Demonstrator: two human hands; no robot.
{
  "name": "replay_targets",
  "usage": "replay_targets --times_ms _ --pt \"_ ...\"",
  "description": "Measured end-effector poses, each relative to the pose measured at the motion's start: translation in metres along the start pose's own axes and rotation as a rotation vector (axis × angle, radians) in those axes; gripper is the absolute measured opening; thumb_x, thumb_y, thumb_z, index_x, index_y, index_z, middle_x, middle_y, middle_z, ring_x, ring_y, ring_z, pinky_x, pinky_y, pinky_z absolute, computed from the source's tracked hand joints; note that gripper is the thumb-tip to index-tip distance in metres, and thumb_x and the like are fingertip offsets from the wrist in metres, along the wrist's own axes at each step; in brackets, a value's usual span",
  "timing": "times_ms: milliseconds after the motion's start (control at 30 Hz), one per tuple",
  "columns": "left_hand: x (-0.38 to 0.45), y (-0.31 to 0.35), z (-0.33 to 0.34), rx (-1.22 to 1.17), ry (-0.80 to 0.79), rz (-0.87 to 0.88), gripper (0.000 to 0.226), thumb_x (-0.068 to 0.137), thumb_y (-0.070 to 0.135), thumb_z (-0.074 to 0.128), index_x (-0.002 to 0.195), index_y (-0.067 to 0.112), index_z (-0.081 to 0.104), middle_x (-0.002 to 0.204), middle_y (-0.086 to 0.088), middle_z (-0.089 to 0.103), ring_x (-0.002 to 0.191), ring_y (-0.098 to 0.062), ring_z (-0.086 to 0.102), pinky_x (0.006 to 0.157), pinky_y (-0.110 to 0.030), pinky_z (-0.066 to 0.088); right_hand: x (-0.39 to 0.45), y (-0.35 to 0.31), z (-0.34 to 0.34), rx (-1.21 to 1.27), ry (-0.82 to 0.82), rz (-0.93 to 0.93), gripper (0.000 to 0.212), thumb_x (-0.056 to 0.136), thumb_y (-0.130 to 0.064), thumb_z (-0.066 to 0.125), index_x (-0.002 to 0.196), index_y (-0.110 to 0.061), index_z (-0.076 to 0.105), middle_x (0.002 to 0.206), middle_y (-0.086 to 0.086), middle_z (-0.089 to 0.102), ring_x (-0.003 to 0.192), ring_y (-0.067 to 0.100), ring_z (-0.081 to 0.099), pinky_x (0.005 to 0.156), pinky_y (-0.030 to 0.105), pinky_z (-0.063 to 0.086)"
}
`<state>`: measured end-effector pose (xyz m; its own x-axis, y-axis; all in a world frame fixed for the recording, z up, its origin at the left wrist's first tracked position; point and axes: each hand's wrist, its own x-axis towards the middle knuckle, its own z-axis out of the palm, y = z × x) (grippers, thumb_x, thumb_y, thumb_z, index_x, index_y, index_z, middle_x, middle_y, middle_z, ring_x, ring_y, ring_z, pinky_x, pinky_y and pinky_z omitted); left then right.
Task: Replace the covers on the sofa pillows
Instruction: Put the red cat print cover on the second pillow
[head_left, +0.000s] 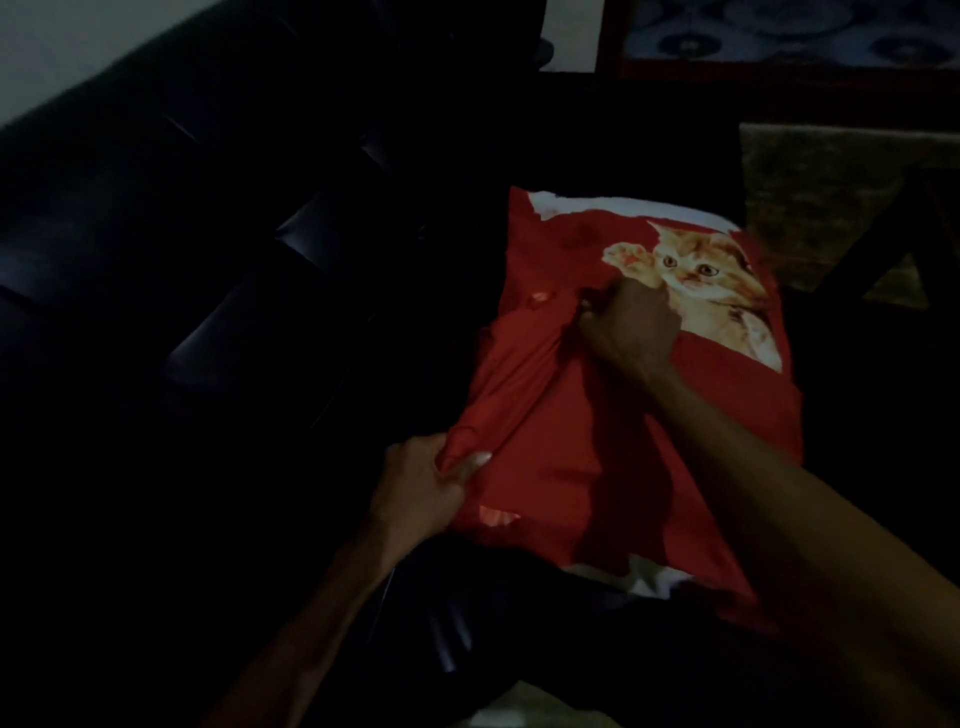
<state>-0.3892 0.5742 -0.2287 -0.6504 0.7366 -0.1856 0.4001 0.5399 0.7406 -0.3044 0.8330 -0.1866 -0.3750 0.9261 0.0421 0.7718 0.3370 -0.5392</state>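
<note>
A red pillow cover (722, 410) printed with an orange kitten lies on the dark sofa seat, right of centre. White pillow stuffing (623, 205) shows along its far edge and a bit at the near edge. My left hand (423, 480) grips a bunched fold at the cover's near left edge. Further up, my right hand (631, 325) is curled and pinches the red cloth just left of the kitten print. The fabric is pulled into a ridge between the two hands.
The black leather sofa (182, 249) fills the left and centre, its tufted backrest running diagonally. A patterned rug (810, 31) and pale floor lie beyond. A brownish mat (821, 197) and a dark furniture leg sit at the right. The room is dim.
</note>
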Motion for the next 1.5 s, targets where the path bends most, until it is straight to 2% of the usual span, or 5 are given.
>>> replay_targets --times_ms 367,633,967,1133,1500 --pt "0.002 -0.017 0.017 -0.153 -0.099 -0.255 0.025 0.076 0.045 0.084 0.073 0.022 0.075 0.069 0.009 0.073 0.065 -0.004 0.067 0.066 -0.03 0.056 -0.019 -0.061 0.043 -0.436 -0.445 -0.446 0.066 0.089 -0.062 0.064 0.13 -0.011 0.056 0.134 0.015 0.06 0.126 0.034 0.057 0.109 0.046 0.036" --pt "0.003 0.001 0.004 -0.051 0.244 0.016 0.016 0.084 0.032 0.08 0.092 0.019 0.078 0.08 0.009 0.076 0.073 -0.006 0.072 0.064 -0.023 0.056 0.016 -0.078 0.041 0.087 -0.091 -0.194 0.029 0.093 -0.042 0.066 0.102 -0.015 0.076 0.103 0.012 0.074 0.098 0.032 0.07 0.079 0.033 0.047" --pt "0.033 -0.037 -0.017 0.346 -0.277 -0.394 0.094 0.063 0.097 0.039 0.11 0.024 0.076 0.11 -0.007 0.074 0.101 -0.027 0.07 0.086 -0.029 0.053 0.015 -0.026 0.047 0.146 -0.124 -0.36 0.025 0.093 -0.035 0.064 0.101 -0.011 0.069 0.102 0.012 0.07 0.098 0.033 0.066 0.084 0.041 0.052" --pt "0.037 -0.046 -0.02 0.088 -0.269 -0.296 0.083 0.058 0.081 0.065 0.117 0.022 0.073 0.11 -0.005 0.074 0.102 -0.02 0.07 0.094 -0.034 0.054 -0.047 0.039 -0.007 0.186 0.3 -0.463 0.025 0.09 -0.034 0.069 0.096 -0.01 0.065 0.096 0.008 0.06 0.095 0.023 0.054 0.081 0.033 0.041" --pt "0.025 0.007 -0.038 -0.415 0.015 -0.112 0.019 0.094 0.005 0.065 0.109 0.017 0.068 0.097 0.001 0.071 0.078 -0.008 0.068 0.071 -0.018 0.054 -0.177 0.099 0.011 -0.166 -0.033 -0.434 0.087 0.064 -0.089 0.061 0.128 -0.03 0.056 0.119 0.001 0.053 0.104 0.024 0.051 0.084 0.042 0.042"
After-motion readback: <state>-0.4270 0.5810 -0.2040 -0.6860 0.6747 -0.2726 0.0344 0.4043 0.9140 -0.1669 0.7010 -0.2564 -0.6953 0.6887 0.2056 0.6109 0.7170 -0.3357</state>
